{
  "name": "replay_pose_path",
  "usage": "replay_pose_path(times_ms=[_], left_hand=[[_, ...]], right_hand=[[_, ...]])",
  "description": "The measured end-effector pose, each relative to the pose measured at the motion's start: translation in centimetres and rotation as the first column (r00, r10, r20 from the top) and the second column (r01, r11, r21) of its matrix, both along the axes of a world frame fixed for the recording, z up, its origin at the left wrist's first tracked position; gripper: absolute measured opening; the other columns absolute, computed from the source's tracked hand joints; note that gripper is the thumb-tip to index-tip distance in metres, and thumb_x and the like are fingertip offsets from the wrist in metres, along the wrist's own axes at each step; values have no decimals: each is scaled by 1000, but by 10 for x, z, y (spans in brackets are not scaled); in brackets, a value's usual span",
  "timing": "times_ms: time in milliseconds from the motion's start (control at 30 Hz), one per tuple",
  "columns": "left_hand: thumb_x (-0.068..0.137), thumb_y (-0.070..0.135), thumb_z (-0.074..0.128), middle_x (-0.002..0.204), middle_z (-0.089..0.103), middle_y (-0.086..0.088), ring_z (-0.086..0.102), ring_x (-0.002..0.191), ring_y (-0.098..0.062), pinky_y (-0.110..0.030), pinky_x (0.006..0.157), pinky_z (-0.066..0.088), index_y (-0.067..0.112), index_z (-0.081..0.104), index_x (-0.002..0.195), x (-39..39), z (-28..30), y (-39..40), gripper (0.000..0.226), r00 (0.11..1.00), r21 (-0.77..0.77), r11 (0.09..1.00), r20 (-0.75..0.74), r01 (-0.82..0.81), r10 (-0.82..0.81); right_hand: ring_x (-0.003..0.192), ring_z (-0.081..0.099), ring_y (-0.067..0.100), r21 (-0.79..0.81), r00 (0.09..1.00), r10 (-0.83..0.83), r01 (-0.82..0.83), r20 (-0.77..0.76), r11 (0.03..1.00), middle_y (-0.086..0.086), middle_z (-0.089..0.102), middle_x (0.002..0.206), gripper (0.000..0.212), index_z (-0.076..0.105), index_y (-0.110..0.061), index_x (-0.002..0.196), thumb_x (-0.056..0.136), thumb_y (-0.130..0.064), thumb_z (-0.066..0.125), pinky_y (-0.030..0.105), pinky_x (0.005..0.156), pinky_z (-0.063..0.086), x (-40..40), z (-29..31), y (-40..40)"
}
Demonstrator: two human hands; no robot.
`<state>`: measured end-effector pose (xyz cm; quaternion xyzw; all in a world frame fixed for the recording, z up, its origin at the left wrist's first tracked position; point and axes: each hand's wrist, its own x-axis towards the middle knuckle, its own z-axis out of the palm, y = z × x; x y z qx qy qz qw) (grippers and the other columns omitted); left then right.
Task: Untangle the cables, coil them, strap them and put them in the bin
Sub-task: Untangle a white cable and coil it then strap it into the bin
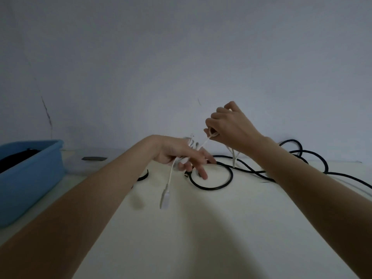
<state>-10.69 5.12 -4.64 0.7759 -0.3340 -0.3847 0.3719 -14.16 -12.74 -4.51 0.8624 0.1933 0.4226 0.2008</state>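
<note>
Fingers [201, 170] of the left hand [177, 156] curl loosely round several turns of one white cable [171, 174], with the index finger stretched forward and down toward the table [201, 238]. One white plug [164, 199] hangs free below this hand, above the table. Right hand [227, 125] is raised above and right of the left, thumb and fingers pinching the same white cable; a taut strand runs between the two hands. White strands drop from the right hand toward the table. One black cable [211, 187] lies on the table in loose loops beneath both hands. One blue bin [30, 174] stands at the far left, well apart, with something dark inside. One dark strap [143, 177] lies by the left wrist
</note>
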Motion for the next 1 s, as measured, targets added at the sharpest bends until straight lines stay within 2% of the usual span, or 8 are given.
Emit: replay_pose_path(times_ms=[200, 267, 333, 367, 633, 833, 933, 1000], left_hand=[[87, 13, 61, 92, 74, -9, 48, 33, 1, -9, 37, 40, 13, 64, 110, -15, 15, -3, 24, 881, -416, 879, -294, 231, -371], [70, 16, 78, 103, 70, -13, 64, 49, -7, -12, 37, 46, 7, 65, 107, -18, 19, -4, 40, 853, -548, 823, -350, 148, -386], [67, 8, 80, 125, 59, -15, 72, 76, -27, -17, 42, 52, 20, 54, 128, -12, 23, 0, 68, 839, -655, 753, -374, 63, -395], [67, 6, 79, 133, 55, -12, 71, 87, -32, -17, 44, 53, 25, 50, 133, -9, 24, 3, 74, 849, -695, 718, -354, 42, -392], [81, 11, 57, 147, 42, -1, 69, 96, -32, -18, 50, 55, 26, 39, 141, 19, 12, 14, 65, 918, -611, 708, -371, -355, 139], [93, 3, 51, 135, 47, 3, 68, 92, -34, -33, 84, 54, 19, 39, 139, 24, -4, -9, 50, 878, -309, 841, 38, -444, 477], [94, 14, 46, 93, 59, 2, 69, 69, -24, -32, 75, 52, 15, 50, 118, 19, -6, -23, 24, 721, -113, 880, 530, -462, 446], [95, 23, 49, 96, 66, -5, 64, 58, -16, -27, 62, 52, 16, 50, 119, 20, -7, -28, 25, 684, -127, 875, 576, -467, 448]], right_hand=[[69, 45, 15, 366, 981, 146, -91, -125, 926, -5, 45, 62, 30, 51, -17, 64, 83, -40, 44, 31, 68, 31, 5, -4, 0], [69, 45, -1, 696, 890, 421, -189, -177, 693, -15, 46, 66, 11, 54, -28, 76, 87, -29, 50, 31, 66, 42, 2, -4, 6], [80, 57, 8, 924, 772, 576, 36, -268, 381, -11, 53, 79, 15, 55, -20, 93, 85, -9, 62, 18, 68, 49, -2, -7, 5], [83, 60, 16, 933, 728, 605, 142, -324, 329, -3, 58, 82, 15, 56, -14, 93, 84, -5, 65, 17, 67, 51, -1, -13, -1], [75, 70, 16, 949, 664, 700, 307, -263, 65, 12, 72, 90, 13, 68, -1, 96, 89, -8, 59, 23, 66, 56, -6, -33, -24], [67, 64, 24, 960, 844, 514, 250, -150, -130, 13, 66, 72, 25, 67, 10, 93, 93, -11, 54, 33, 73, 58, 10, -43, -13], [78, 64, 25, 969, 905, 367, 244, -214, -36, 5, 66, 70, 23, 70, -3, 78, 93, -15, 55, 35, 79, 53, 18, -42, -12], [77, 59, 19, 971, 910, 344, 240, -232, 22, 2, 63, 70, 21, 69, -9, 79, 92, -18, 56, 31, 76, 46, 15, -39, -14]])
